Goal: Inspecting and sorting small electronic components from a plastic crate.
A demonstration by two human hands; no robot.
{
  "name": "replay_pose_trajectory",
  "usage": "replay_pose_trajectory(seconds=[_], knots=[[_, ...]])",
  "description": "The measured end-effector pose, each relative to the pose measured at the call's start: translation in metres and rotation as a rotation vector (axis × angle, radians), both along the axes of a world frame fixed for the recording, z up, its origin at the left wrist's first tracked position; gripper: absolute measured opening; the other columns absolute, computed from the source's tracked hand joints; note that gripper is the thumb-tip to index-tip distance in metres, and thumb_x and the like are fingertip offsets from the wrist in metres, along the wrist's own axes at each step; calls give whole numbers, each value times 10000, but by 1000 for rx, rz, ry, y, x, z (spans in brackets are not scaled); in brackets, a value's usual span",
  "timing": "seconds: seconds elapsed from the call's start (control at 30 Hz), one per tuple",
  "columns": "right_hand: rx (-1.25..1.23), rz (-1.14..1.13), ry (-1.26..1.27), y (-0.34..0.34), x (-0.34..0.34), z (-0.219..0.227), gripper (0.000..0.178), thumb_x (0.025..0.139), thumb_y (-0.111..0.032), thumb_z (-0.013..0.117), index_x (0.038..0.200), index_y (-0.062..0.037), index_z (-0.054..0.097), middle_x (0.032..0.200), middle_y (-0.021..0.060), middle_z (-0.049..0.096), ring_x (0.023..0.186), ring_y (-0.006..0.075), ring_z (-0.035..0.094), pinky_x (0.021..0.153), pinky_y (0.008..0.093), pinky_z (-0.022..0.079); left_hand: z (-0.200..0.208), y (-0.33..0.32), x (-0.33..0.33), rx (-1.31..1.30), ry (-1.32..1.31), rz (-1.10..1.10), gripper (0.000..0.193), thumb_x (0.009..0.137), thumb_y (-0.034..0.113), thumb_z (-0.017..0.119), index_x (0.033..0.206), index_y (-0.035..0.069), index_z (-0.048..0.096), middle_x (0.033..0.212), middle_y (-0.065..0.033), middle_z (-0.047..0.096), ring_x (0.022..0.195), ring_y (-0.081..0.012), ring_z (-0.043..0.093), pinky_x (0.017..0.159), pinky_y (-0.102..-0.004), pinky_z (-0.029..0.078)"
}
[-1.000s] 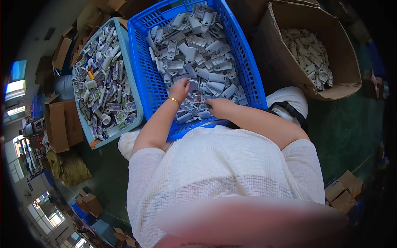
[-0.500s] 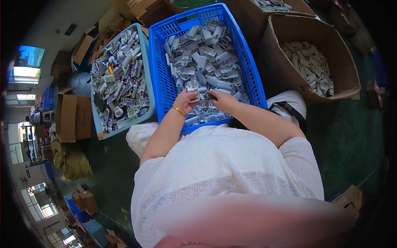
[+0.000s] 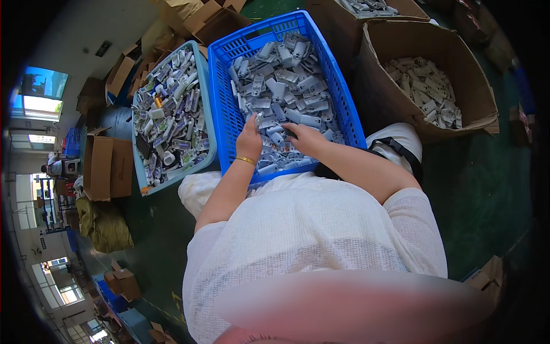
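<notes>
Over the near part of the blue crate [image 3: 348, 103], my left hand [image 3: 248, 140] is closed round a small white plastic casing [image 3: 259, 118], which is mostly hidden by the fingers. My right hand [image 3: 307, 140] is just to its right, with its fingers curled round a small dark-handled tool [image 3: 291, 132]. The tool's thin end points toward the casing, and I cannot tell whether the two touch. Beneath both hands lies a heap of white and translucent plastic casings [image 3: 279, 90] filling the crate.
A pale blue bin [image 3: 212, 123] of mixed small plastic devices stands left of the crate. At the right is an open cardboard box [image 3: 472, 86] with white plastic parts, and another carton [image 3: 338, 26] stands behind it. Empty-looking boxes [image 3: 109, 166] and a yellowish sack [image 3: 104, 225] lie farther left.
My left hand has turned and tilted the casing, so less of it shows. My right hand has shifted slightly left, toward it.
</notes>
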State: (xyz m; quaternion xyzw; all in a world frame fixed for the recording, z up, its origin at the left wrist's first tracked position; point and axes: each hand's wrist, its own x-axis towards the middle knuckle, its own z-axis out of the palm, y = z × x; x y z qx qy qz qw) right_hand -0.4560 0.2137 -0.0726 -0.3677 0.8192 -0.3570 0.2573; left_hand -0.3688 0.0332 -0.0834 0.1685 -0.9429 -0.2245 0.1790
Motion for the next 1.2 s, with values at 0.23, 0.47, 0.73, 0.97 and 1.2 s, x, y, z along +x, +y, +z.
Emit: replay_pose_trajectory(seconds=[0.23, 0.47, 0.73, 0.97, 1.2], knots=[[-155, 91, 81, -1, 9, 0, 371, 800, -203, 497, 1169, -200, 464, 948, 135, 557, 854, 322, 556, 726, 406, 450, -24, 1, -2, 738, -38, 106, 263, 817, 95, 466, 1063, 3, 465, 886, -175, 593, 797, -278, 597, 666, -342, 466], [-132, 130, 71, -1, 8, 2, 372, 800, -216, 501, 1170, -205, 466, 951, 135, 559, 861, 315, 557, 726, 403, 452, -54, -7, 1, 872, 57, 63, 208, 842, 57, 421, 1042, -2, 433, 865, -120, 573, 624, -187, 607, 512, -290, 502], [-69, 139, 75, -1, 12, 12, 360, 810, -212, 489, 1169, -218, 468, 952, 141, 557, 861, 318, 558, 723, 406, 454, -44, 5, 3, 987, 41, 138, 203, 834, 52, 426, 1029, -1, 445, 847, -122, 578, 620, -185, 598, 522, -291, 499], [36, 11, 132, -5, 23, 15, 327, 818, -190, 466, 1143, -216, 482, 904, 168, 558, 816, 341, 564, 686, 421, 462, -11, 32, -5, 1305, 48, 379, 184, 835, 28, 397, 1014, 3, 429, 829, -131, 583, 610, -213, 598, 489, -323, 524], [6, 73, 94, -2, 9, 14, 311, 817, -209, 473, 1127, -199, 500, 915, 152, 565, 820, 319, 565, 681, 415, 458, -15, 32, -7, 1206, 54, 352, 204, 836, 32, 404, 1037, 5, 423, 858, -134, 580, 572, -199, 593, 459, -300, 507]])
